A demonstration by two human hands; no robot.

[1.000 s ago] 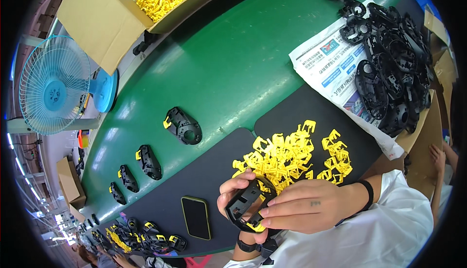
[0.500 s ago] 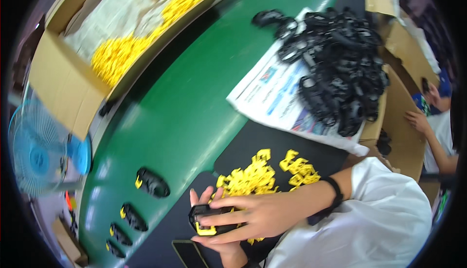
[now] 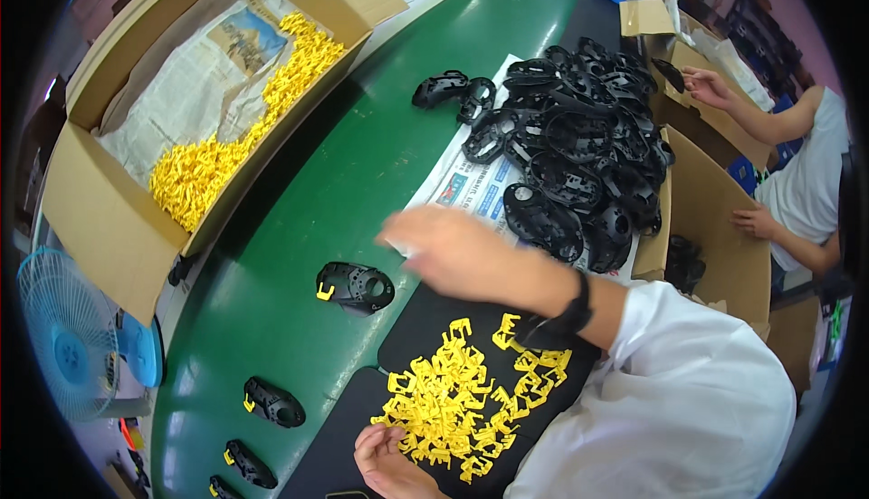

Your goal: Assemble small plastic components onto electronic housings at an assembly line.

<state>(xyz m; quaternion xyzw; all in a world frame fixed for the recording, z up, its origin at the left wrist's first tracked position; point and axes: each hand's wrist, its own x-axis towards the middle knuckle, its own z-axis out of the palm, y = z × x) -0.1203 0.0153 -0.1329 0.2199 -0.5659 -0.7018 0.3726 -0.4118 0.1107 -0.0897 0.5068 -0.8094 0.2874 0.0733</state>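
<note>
My right hand (image 3: 462, 250), smeared by motion, reaches over the green tabletop toward the newspaper; its fingers are too blurred to read. Just left of it rests a black plastic shell (image 3: 371, 289) with a round hole and a yellow clip (image 3: 325, 292) at one end. My left hand (image 3: 394, 467) is low in the view with loosely bent, parted fingers and nothing visible in them. Its fingertips are beside a pile of yellow plastic clips (image 3: 444, 399) on a black mat (image 3: 362, 399). Several more black shells with yellow clips, one being this shell (image 3: 276, 404), line the green surface.
A heap of black shells (image 3: 579, 137) lies on newspaper (image 3: 444, 177) at the far right. An open carton (image 3: 118, 218) of yellow clips stands at left, above a blue fan (image 3: 68, 354). Another person's hand (image 3: 711, 87) holds a black part beside a carton (image 3: 715, 218).
The black shell with the yellow clip has left my hands and lies on the green surface. My right hand has moved up and away; my left stays near the clips. The view has shifted.
</note>
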